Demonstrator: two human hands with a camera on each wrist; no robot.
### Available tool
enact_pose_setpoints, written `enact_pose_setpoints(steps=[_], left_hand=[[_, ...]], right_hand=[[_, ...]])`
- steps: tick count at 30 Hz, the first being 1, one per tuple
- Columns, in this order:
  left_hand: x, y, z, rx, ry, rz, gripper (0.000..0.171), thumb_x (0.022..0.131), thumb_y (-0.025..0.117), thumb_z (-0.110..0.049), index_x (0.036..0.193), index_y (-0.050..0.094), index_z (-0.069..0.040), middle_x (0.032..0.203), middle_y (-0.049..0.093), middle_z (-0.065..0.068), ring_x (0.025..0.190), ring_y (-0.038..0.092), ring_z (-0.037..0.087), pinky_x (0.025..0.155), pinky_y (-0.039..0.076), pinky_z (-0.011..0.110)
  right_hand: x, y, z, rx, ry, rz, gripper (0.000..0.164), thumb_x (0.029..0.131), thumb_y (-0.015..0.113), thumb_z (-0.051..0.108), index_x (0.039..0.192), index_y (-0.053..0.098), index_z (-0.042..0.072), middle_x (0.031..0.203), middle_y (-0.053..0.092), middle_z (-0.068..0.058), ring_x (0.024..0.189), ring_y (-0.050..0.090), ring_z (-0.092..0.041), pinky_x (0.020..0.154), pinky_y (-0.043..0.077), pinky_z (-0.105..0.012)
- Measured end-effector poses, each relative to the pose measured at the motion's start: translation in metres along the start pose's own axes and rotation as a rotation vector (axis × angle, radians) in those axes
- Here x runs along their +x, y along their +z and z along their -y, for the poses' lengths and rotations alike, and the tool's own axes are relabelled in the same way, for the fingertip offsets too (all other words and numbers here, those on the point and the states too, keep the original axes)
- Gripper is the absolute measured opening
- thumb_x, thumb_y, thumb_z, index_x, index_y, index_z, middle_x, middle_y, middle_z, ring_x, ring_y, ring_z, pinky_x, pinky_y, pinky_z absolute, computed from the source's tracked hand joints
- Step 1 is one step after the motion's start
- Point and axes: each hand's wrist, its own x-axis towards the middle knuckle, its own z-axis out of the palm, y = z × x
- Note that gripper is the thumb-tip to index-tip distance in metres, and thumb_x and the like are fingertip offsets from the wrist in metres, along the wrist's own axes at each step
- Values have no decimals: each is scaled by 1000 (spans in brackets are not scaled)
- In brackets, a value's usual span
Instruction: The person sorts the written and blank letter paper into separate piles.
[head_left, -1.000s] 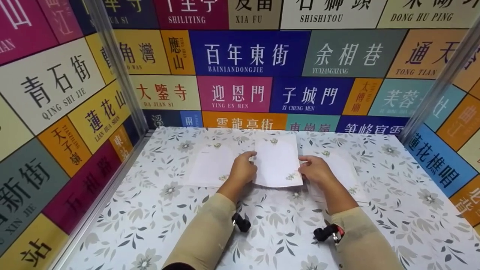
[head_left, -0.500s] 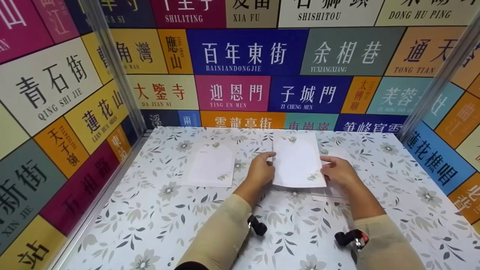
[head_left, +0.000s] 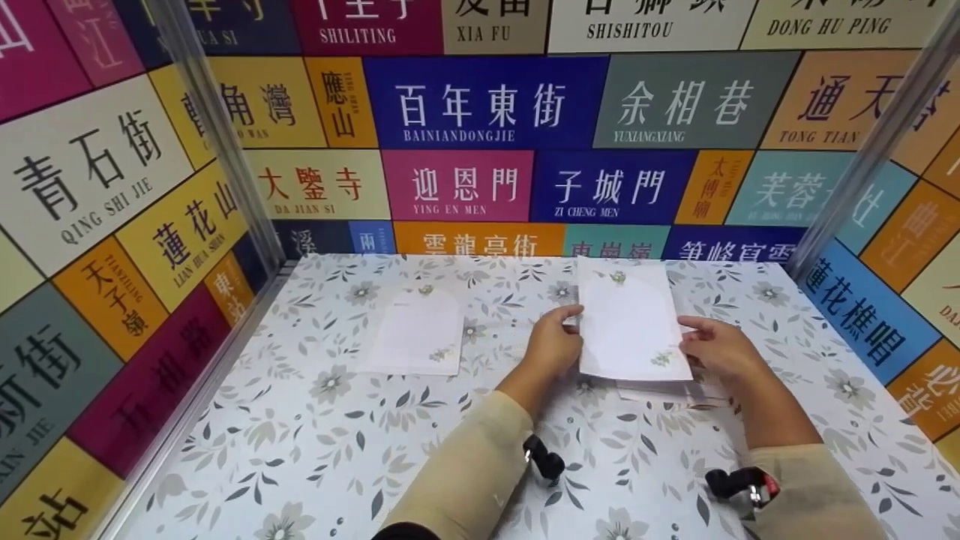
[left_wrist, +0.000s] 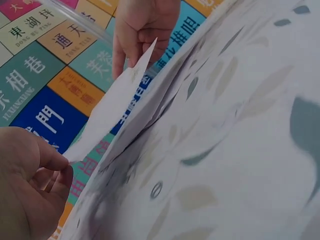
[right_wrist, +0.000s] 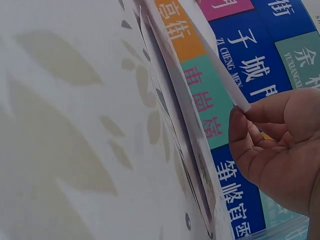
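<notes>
A white sheet of paper (head_left: pixel 634 322) with small printed green flowers is held up off the table between both hands. My left hand (head_left: pixel 553 343) pinches its left edge between thumb and fingers; in the left wrist view the sheet's corner sits at the tips of the left hand (left_wrist: pixel 35 175). The right hand (head_left: pixel 724 349) pinches the opposite edge, and the right wrist view shows that edge between thumb and finger of the right hand (right_wrist: pixel 280 140). Beneath the held sheet, more paper (head_left: pixel 667 394) lies on the table, largely covered. A similar sheet (head_left: pixel 420 334) lies flat to the left.
The table wears a white cloth (head_left: pixel 300 450) printed with grey flowers and leaves. Colourful panels (head_left: pixel 487 105) with street names stand behind and at both sides. Metal posts (head_left: pixel 225 135) rise at the back corners. A small black camera (head_left: pixel 544 457) is strapped to each wrist.
Both hands have carried the held sheet to the right, from between the two lying papers to over the right one. The left sheet, once partly behind the left hand, is now fully visible.
</notes>
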Motion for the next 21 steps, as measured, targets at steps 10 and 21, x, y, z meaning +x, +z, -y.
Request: enact_pose_setpoints(steps=[10, 21], left_hand=[[-7, 24, -7, -46, 19, 102, 58, 88, 63, 10, 139, 72, -18, 127, 75, 4, 105, 72, 8, 77, 57, 18], [-10, 31, 5, -106, 23, 381, 69, 88, 69, 10, 152, 60, -15, 127, 75, 10, 120, 71, 21, 76, 58, 19]], right_hand=[[-8, -35, -10, -1, 68, -11, 63, 109, 53, 10, 168, 32, 9, 127, 59, -9, 98, 65, -8, 85, 60, -20], [-3, -50, -37, 61, 137, 26, 65, 109, 58, 13, 167, 32, 3, 112, 66, 3, 93, 68, -8, 82, 62, -26]])
